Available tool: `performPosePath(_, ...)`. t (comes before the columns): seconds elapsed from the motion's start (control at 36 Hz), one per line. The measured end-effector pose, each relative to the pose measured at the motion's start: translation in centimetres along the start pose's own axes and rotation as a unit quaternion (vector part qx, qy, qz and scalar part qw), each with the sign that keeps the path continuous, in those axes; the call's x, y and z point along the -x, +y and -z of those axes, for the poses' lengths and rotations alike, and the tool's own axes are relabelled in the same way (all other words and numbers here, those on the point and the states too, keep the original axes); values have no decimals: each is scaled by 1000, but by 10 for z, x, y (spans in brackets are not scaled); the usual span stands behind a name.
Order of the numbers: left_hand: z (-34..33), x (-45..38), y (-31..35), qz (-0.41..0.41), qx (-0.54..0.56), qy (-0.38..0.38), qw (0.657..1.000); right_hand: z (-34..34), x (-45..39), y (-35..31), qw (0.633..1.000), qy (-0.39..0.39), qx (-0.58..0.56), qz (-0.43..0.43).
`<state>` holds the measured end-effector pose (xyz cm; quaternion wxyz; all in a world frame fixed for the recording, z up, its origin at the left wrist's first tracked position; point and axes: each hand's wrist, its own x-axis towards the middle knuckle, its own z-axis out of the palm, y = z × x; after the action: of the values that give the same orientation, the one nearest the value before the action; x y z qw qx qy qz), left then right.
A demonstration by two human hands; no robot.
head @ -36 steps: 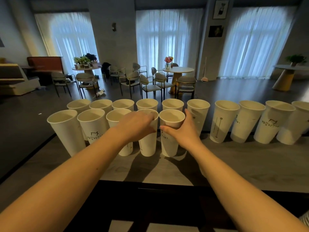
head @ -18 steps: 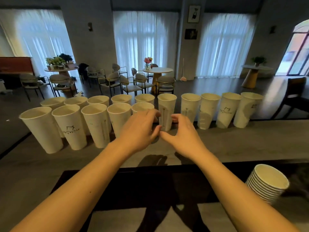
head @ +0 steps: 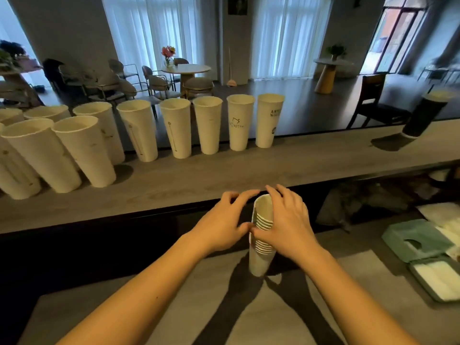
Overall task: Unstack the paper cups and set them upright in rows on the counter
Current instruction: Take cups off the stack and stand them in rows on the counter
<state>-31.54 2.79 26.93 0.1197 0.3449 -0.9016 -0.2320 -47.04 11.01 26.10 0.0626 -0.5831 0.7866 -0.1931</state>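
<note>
**Two hands at one nested stack of cups**

Two hands met at the stack of paper cups (head: 261,235), which stood on the lower work surface (head: 224,307) just below the counter (head: 249,170). The right hand (head: 286,225) wrapped the stack's upper part, fingers curled over the top rim and thumb against the banded rims. The left hand (head: 224,220) sat just beside it, fingers loosely bent and spread, thumb tip touching the stack's side; whether it gripped could not be told.

The stack's long axis ran near vertical, mouth upward, tilting slightly away from the person. About a dozen rims showed on it; the exact count was unclear.

On the counter, six white cups (head: 207,125) stood upright in the back row with more at the left edge, and a nearer row (head: 82,150) of at least three sat left. One dark cup (head: 423,115) stood well apart, far right.
</note>
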Motion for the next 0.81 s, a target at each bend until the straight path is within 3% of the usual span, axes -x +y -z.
performPosePath(0.17,-64,-32,31,37,-54,-11,998,-23,20,75,985,-59,-136,-90)
performPosePath(0.28,-80,-36,32,36,-99,50,993,-41,33,95,964,-90,-226,-106)
performPosePath(0.39,-84,-35,30,28,-102,81,991,-54,39,104,959,-108,-244,-93)
performPosePath(0.61,-26,-19,53,36,2,107,994,-29,17,90,949,-90,-302,-21)
performPosePath(0.72,23,-5,70,30,78,113,990,-8,-2,71,907,-100,-406,40)
performPosePath(0.81,52,3,68,39,89,98,990,5,-12,54,899,-79,-422,87)
